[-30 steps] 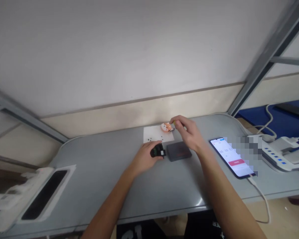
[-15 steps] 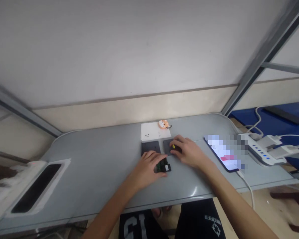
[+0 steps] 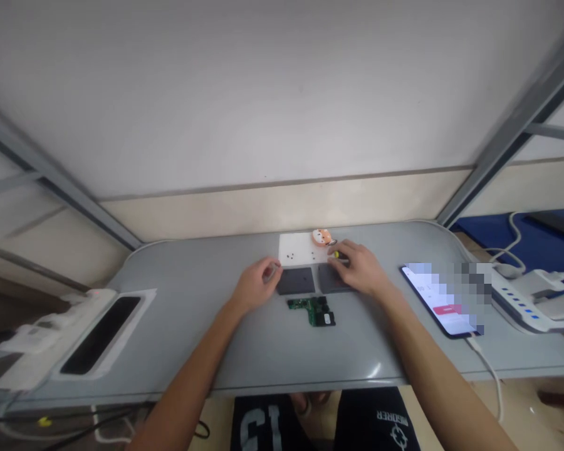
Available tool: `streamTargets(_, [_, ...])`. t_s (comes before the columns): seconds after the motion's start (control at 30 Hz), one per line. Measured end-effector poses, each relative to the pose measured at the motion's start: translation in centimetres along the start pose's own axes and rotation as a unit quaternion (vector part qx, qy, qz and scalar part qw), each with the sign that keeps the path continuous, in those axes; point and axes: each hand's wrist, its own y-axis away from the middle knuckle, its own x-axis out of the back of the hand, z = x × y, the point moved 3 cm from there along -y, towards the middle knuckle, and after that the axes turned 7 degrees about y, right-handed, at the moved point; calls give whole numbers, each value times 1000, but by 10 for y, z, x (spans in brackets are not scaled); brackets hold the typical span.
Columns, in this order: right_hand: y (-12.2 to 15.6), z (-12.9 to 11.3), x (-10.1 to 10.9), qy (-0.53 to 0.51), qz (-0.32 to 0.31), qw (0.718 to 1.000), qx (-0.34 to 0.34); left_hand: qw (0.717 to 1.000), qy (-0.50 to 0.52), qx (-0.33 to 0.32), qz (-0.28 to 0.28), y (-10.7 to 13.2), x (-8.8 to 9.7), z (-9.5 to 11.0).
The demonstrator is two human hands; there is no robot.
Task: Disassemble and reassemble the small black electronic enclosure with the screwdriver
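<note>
My left hand (image 3: 257, 285) is closed at the left edge of a flat dark panel (image 3: 296, 281), its fingertips pinched near the corner of a white sheet (image 3: 294, 245). Whether something thin is between them I cannot make out. My right hand (image 3: 357, 269) is curled over a second dark panel (image 3: 331, 279), gripping a small tool with a yellow end (image 3: 337, 255); most of the tool is hidden. A green circuit board (image 3: 314, 310) with black parts and a white label lies on the table in front of the panels. Several tiny dark screws (image 3: 290, 256) are scattered on the sheet.
An orange-and-white animal-face trinket (image 3: 321, 237) rests on the sheet's far right corner. On the right lie a lit phone (image 3: 432, 294) with a cable and a white power strip (image 3: 521, 307). At the left are a dark phone-shaped slab (image 3: 101, 335) and another power strip (image 3: 42, 344).
My left hand has let go of the circuit board, which now lies on the table, and moved left to the panel's edge. The right hand has lifted slightly toward the sheet. The camera view has shifted.
</note>
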Motion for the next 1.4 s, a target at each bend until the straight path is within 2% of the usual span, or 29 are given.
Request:
streamTargets(0.13, [12, 3, -8, 12, -38, 999, 6, 999, 17, 17, -27, 11, -9, -13])
streamTargets(0.4, [12, 17, -10, -4, -11, 1000, -18, 999, -5, -5, -33, 19, -15, -9])
streamTargets(0.6, [13, 15, -13, -16, -3, 1000, -22, 999, -15, -10, -48, 20, -12, -8])
streamTargets(0.77, [12, 14, -17, -17, 18, 1000, -17, 998, -8, 17, -68, 21, -4, -3])
streamTargets(0.97, [11, 15, -22, -14, 40, 999, -25, 996, -3, 48, -79, 18, -4, -11])
streamTargets(1.4, [12, 12, -19, -2, 41, 998, -37, 997, -9, 25, -67, 20, -8, -22])
